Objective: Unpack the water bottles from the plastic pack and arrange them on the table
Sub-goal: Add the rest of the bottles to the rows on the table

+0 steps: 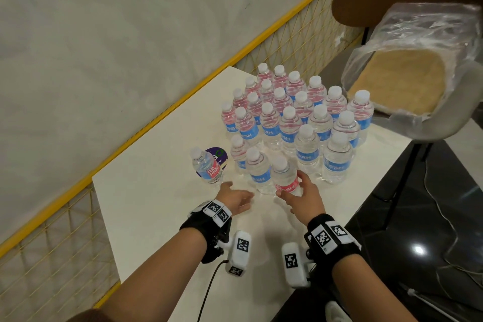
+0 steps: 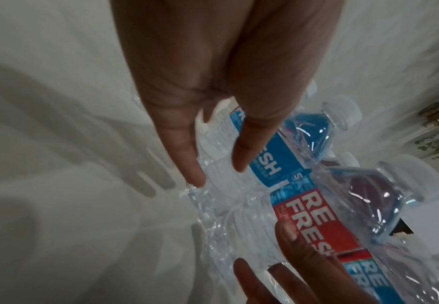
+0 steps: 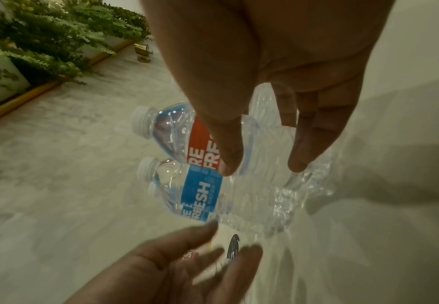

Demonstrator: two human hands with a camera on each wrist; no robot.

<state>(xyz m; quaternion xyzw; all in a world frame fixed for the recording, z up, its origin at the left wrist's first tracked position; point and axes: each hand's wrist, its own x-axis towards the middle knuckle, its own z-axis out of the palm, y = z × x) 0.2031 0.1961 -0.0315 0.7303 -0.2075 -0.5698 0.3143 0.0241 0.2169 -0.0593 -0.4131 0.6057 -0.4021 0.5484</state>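
Bottles mostly out already; a big cluster of water bottles [image 1: 298, 117] stands upright in rough rows on the white table [image 1: 156, 217], and the plastic pack [image 1: 418, 60] sits emptied-looking on a chair seat [image 1: 444, 123] off to the right, well apart from the rows.

Right hand [image 1: 304, 197] is wrapped round the red-label bottle [image 1: 285, 178] at the front edge of the group, thumb on one side and fingers curled on the other, low on the body near the label; the bottle stands just beside a blue-label bottle [image 1: 257, 171]. Left hand [image 1: 235, 200] is empty with fingers relaxed and a bit spread, hovering over the table between that pair and a lone bottle [image 1: 206, 166] that stands off to the left, in front of a purple round lid [image 1: 218, 155] (can't tell what that belongs to).

My guess is the step is squaring this bottle into the front row; I'd keep the grip light since these thin bottles crumple, set the base flat before letting go, and let the fingers come off sideways so they don't clip the neighbour; the free hand could fetch the stray one next; knock one and the whole tight pack could domino.
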